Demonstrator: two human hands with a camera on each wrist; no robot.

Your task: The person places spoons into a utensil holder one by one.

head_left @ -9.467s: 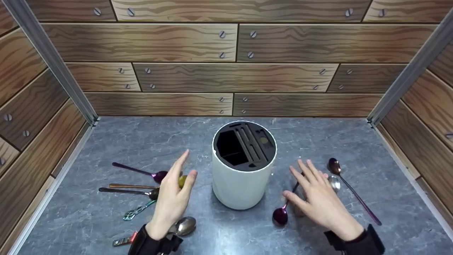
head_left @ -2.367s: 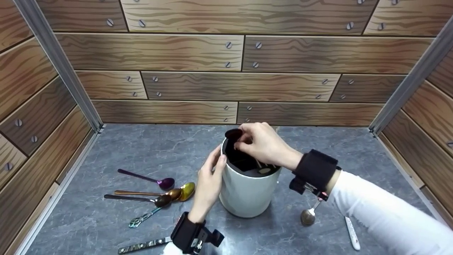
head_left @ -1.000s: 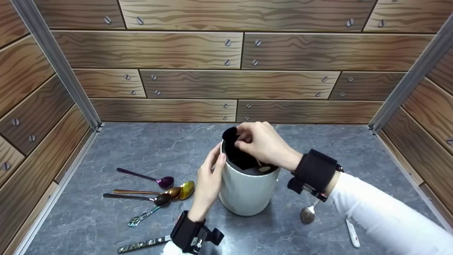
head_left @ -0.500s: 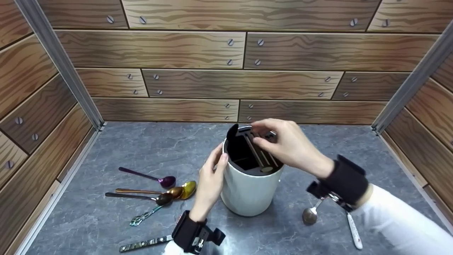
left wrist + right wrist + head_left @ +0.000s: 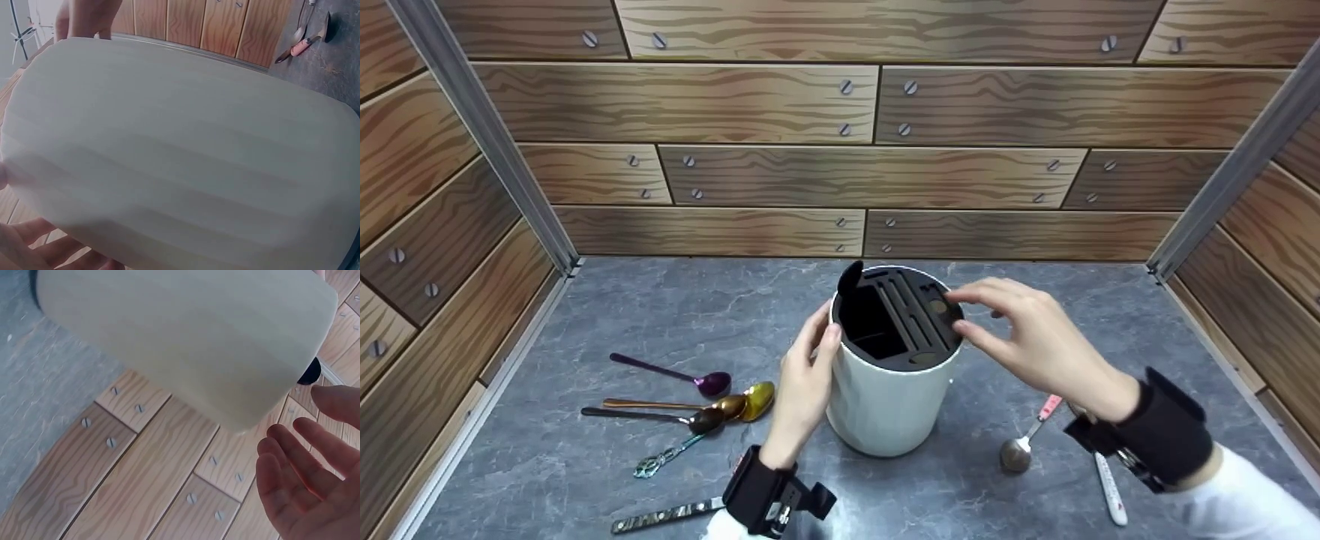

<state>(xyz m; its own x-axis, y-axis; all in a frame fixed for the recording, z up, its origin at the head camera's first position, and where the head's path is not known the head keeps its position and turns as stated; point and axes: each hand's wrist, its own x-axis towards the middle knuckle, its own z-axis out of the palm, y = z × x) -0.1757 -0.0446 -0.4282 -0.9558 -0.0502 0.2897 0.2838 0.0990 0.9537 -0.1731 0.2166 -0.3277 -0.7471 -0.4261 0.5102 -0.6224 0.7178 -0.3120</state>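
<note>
A white cylindrical utensil holder (image 5: 889,409) stands in the middle, its black top insert (image 5: 911,307) cut with slots and one large opening. My left hand (image 5: 802,379) grips its left side, thumb near the rim; in the left wrist view those fingers (image 5: 53,244) curve round the wall. From the opening's back-left edge rises a dark rounded piece (image 5: 850,278), shaped like a spoon's bowl; anything below it is hidden. My right hand (image 5: 1027,337) hovers at the right rim, thumb and fingers apart. Nothing shows between its fingers (image 5: 304,478) in the right wrist view.
Left on the grey marbled table lie a purple spoon (image 5: 711,384), a gold spoon (image 5: 758,401), a dark spoon (image 5: 705,421) and a teal ornate handle (image 5: 656,463). A patterned handle (image 5: 667,516) lies in front. Right are a pink-handled spoon (image 5: 1016,454) and a white handle (image 5: 1110,491).
My right hand has moved right, from over the opening to the right rim, its fingers spreading. The dark piece tilts more upright. Compared with 9.5 s ago, my left hand now grips the holder.
</note>
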